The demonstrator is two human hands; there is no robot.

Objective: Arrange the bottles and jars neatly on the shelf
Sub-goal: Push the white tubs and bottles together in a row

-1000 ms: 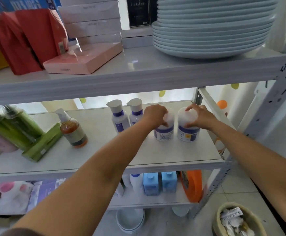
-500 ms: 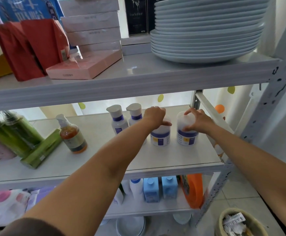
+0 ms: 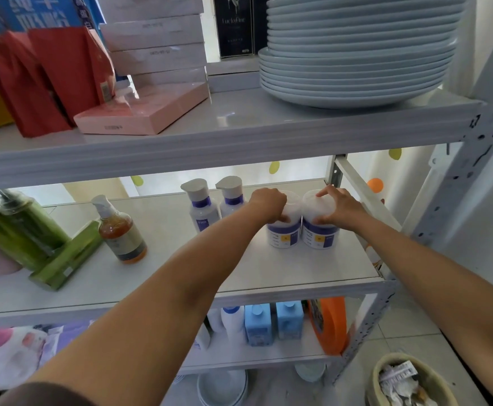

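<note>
The gap has closed: left jar and right jar now touch, centre right on the middle shelf, left hand curled round one lid, right hand gripping the other with spread fingers, so the pair looks aligned.

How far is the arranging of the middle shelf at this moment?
Done: two white bottles stand paired at the back. In hand: the left hand grips the left jar, the right hand the right jar, side by side. Left: the amber pump bottle stands alone and the green box lies flat.
</note>
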